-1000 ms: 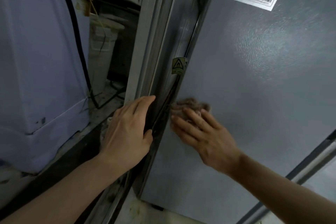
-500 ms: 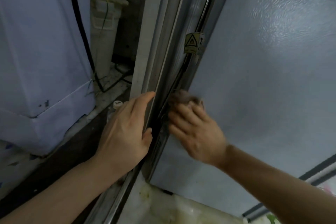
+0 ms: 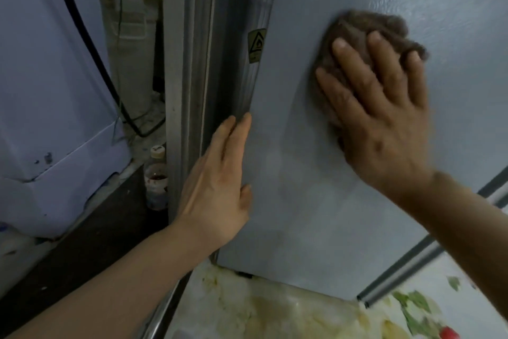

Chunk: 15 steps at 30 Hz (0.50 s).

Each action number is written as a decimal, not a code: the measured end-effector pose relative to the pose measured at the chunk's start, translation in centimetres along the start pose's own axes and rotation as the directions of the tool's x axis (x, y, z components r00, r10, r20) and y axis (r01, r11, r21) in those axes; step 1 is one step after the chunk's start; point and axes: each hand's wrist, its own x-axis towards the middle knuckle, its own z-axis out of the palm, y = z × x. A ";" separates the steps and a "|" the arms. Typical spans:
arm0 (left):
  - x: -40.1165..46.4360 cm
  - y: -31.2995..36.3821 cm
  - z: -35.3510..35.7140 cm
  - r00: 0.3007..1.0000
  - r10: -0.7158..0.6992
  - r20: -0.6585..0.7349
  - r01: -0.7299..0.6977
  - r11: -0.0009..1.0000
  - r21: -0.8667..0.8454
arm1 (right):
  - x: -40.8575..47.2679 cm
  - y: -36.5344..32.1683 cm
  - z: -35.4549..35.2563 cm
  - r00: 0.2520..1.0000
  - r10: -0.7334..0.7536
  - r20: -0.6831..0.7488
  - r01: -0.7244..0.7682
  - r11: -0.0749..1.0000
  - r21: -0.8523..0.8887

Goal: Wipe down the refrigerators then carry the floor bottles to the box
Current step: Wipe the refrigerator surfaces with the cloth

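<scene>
While the right hand [image 3: 384,124] is pressing a brown cloth [image 3: 365,36] flat against the grey refrigerator [image 3: 316,201] side panel, fingers spread and straight over the wad, the left hand [image 3: 220,187] is resting open along the panel's left edge, fingertips reaching the ribbed door seal [image 3: 209,63] just below a yellow warning sticker [image 3: 257,45]. Standing on the floor in the dark gap left of the seal, a small capped bottle [image 3: 156,176] is showing beside a pale appliance [image 3: 49,118], with a black cable [image 3: 90,44] hanging across it.
</scene>
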 end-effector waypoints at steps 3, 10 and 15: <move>-0.1 0.3 1.6 1.000 -0.004 0.018 0.003 1.000 0.009 | -2.8 -2.8 0.9 0.991 0.130 0.010 -0.130 0.987 0.095; -0.2 0.7 2.6 0.999 -0.054 -0.007 0.054 0.998 0.037 | -13.7 -5.3 0.9 0.805 -0.415 0.424 0.398 0.908 0.131; -0.2 1.2 2.7 0.996 -0.094 0.007 0.094 0.995 0.015 | -9.6 0.9 -1.0 0.964 -0.172 0.200 0.168 0.985 0.037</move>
